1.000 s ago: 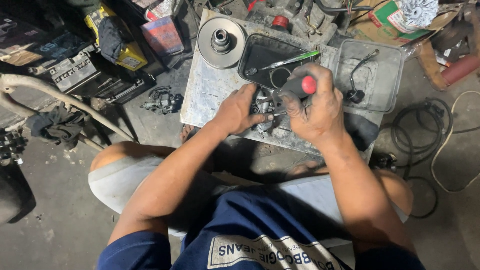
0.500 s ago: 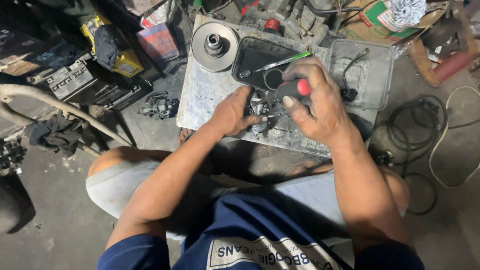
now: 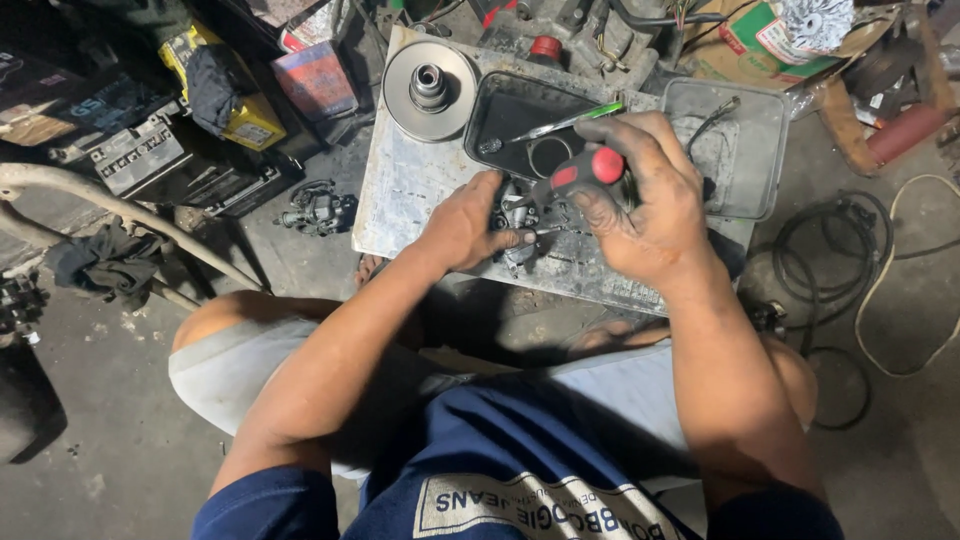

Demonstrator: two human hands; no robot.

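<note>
My left hand grips a small grey metal engine part that rests on a worn metal plate. My right hand is closed around a screwdriver with a black and red handle, its shaft pointing down and left at the part. Both hands sit close together over the middle of the plate.
A round metal pulley disc lies at the plate's far left. A black tray holds a green pen-like tool and a ring. A clear tray sits to the right. Batteries, a rag, another small part and cables lie on the floor.
The view has shifted slightly. My right hand has tilted the screwdriver handle a little; my left hand stays on the metal part.
</note>
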